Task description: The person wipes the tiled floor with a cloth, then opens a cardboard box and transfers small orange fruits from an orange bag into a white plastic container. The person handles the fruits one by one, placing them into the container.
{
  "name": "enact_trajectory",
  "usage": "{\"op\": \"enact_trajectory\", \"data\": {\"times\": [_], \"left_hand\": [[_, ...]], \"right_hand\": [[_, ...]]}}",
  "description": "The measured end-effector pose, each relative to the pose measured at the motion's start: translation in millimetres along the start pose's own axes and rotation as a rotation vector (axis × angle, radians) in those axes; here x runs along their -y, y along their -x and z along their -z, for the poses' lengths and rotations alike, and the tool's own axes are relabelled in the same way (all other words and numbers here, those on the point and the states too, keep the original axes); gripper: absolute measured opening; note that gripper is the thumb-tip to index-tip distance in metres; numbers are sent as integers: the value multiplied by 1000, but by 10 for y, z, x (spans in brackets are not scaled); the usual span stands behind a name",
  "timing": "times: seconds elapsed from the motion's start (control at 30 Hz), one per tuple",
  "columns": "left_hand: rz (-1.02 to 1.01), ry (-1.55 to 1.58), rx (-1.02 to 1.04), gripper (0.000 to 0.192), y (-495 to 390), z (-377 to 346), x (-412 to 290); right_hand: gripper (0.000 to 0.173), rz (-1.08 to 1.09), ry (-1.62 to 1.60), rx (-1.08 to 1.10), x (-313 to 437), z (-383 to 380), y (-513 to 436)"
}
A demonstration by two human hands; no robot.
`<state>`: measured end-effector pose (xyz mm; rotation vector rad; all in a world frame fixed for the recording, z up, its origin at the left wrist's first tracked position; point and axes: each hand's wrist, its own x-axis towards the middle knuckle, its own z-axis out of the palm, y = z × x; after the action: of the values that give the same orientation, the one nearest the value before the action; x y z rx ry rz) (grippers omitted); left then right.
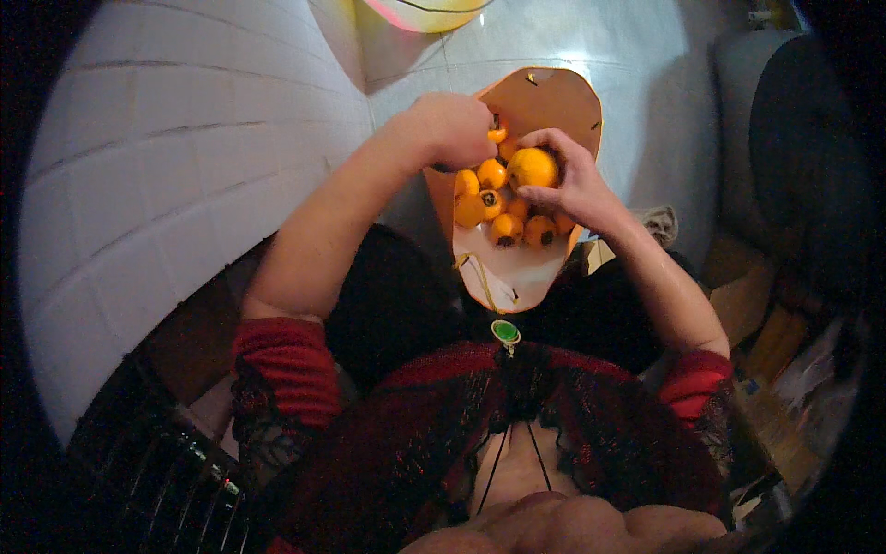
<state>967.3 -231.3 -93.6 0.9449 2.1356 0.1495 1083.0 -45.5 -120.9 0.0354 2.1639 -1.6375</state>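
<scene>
My right hand (578, 181) has its thumb and fingers around a round yellow-orange fruit (533, 167), larger in view than the others. It is held over an open orange cardboard carrier (554, 93) with pale inner walls and a cord handle (484, 277). Several persimmons (507, 228) lie inside, some with their dark calyx showing. My left hand (457, 131) is at the carrier's left rim, back of the hand up and fingers curled inward. Right at its fingertips is another persimmon (497, 133); whether the fingers grip it is hidden.
A white tiled or block wall (173, 138) rises on the left. Past the carrier is a pale floor (623, 41), with a yellow and pink rounded object (429, 14) at the top. A dark seat-like shape (803, 173) stands right, above cardboard (744, 298). A green pendant (506, 332) hangs near the carrier.
</scene>
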Motion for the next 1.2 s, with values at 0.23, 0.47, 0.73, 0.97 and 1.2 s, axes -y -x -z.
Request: {"op": "enact_trajectory", "data": {"times": [0.23, 0.47, 0.73, 0.97, 1.2], "left_hand": [[150, -110, -8, 35, 191, 9, 117], [140, -163, -198, 33, 390, -22, 22], [162, -151, -103, 40, 316, -25, -5], [92, -76, -162, 33, 333, -34, 25], [165, -122, -114, 37, 318, -72, 26]], "right_hand": [[48, -197, 687, 278, -645, -696, -295], [47, -74, 1042, 387, -699, -1014, -569], [48, -125, 1201, 266, -430, -1082, -832], [40, 62, 1053, 191, -553, -1034, -1188], [69, -208, 1230, 379, -425, -523, -859]]}}
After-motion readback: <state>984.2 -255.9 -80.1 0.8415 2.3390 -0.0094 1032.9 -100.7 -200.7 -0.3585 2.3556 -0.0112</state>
